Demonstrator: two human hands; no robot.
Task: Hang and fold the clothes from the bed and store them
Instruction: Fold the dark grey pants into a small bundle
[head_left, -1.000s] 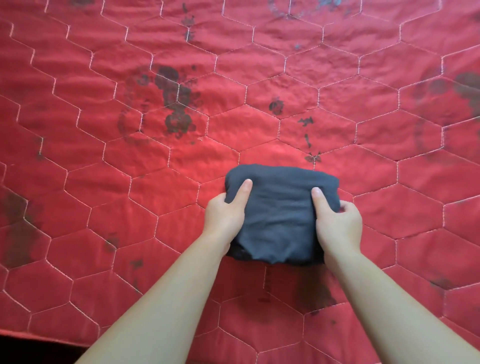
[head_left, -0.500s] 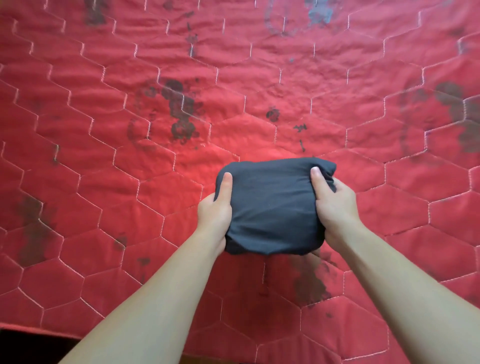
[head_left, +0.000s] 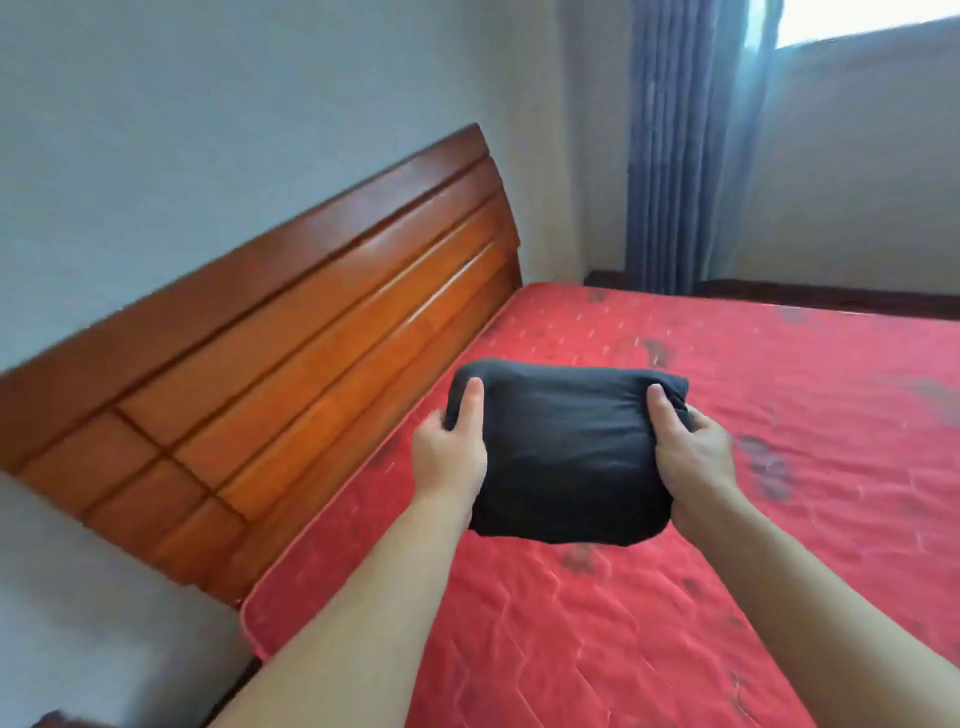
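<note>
Holding the folded bundle (head_left: 566, 457) at mid-frame, clear above the bed (head_left: 779, 415), we gripped its sides with the left hand (head_left: 451, 451) and right hand (head_left: 693, 457), thumbs on top and fingers curled beneath, likely so the folds stayed together for carrying. The headboard (head_left: 291, 364) filled the left of the frame.

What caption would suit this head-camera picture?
Left hand and right hand hold a folded dark cloth bundle above the red quilted bed.
</note>
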